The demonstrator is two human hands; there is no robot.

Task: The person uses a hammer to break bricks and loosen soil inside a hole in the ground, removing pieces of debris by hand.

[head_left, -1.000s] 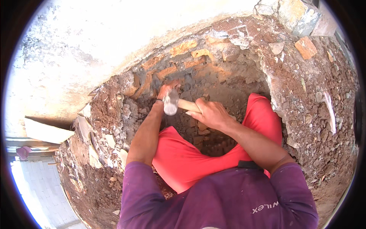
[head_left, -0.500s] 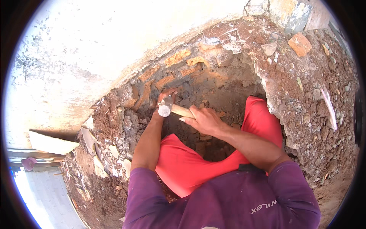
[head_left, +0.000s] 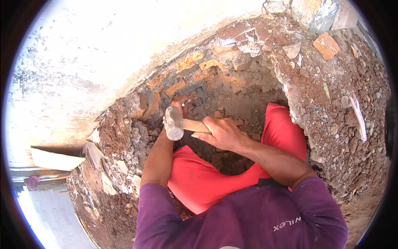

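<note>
My right hand is closed round the pale wooden handle of a club hammer. The hammer's worn grey metal head is raised above my left forearm, just on the near side of my left hand, and hides part of the wrist. Against the dug-out foot of the wall, my left hand is closed on a thin metal rod. Only the rod's small bright round end shows; its shaft and far tip are hidden. Broken orange brickwork and grey mortar lie beyond that hand.
A pale, stained wall rises at the upper left. Loose soil and stones bank up on the right, with a brick piece on top. My knees, in red trousers, are inside the pit. Pale broken slabs lie at the left.
The hammer has come up toward me and slightly left, its head looking larger and turned more side-on. The rod's end now shows beyond it. My left hand has stayed nearly in place.
</note>
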